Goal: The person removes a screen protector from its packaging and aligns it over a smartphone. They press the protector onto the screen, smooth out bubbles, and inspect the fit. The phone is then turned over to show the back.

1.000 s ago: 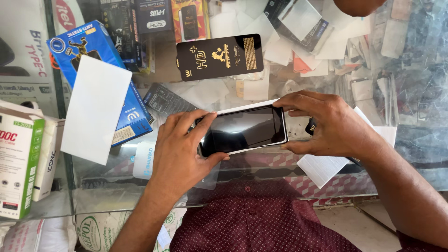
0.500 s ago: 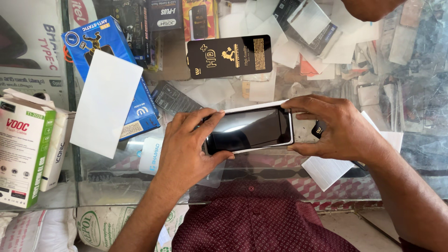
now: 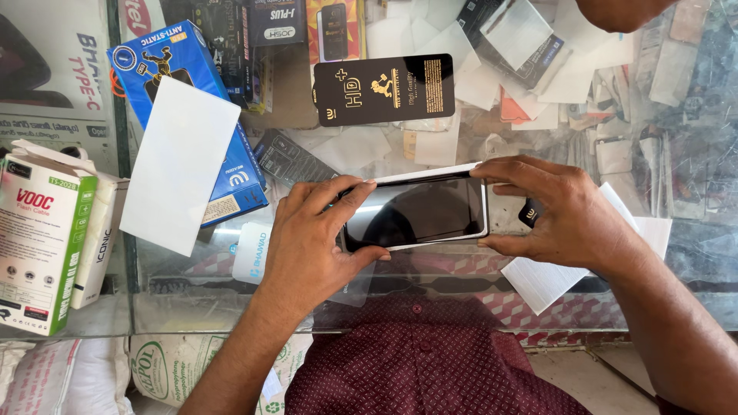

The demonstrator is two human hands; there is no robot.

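Observation:
A smartphone (image 3: 419, 210) with a dark glossy screen and white edges lies sideways between both hands, just above the glass counter (image 3: 430, 269). My left hand (image 3: 311, 246) grips its left end, index finger stretched along the top edge and thumb under the lower left corner. My right hand (image 3: 557, 215) pinches the right end between fingers above and thumb below. A small black tab (image 3: 530, 213) shows beside the right thumb. A white paper sheet (image 3: 557, 273) lies under my right hand.
A black flat packet with gold print (image 3: 383, 90) lies beyond the phone. A white card (image 3: 178, 165) rests on a blue box (image 3: 192, 115) at left. A green-and-white box (image 3: 38, 250) stands far left. Packets and papers fill the case under the glass.
The phone and both hands sit slightly higher and further right in view as the camera shifted. The grip on the phone looks the same.

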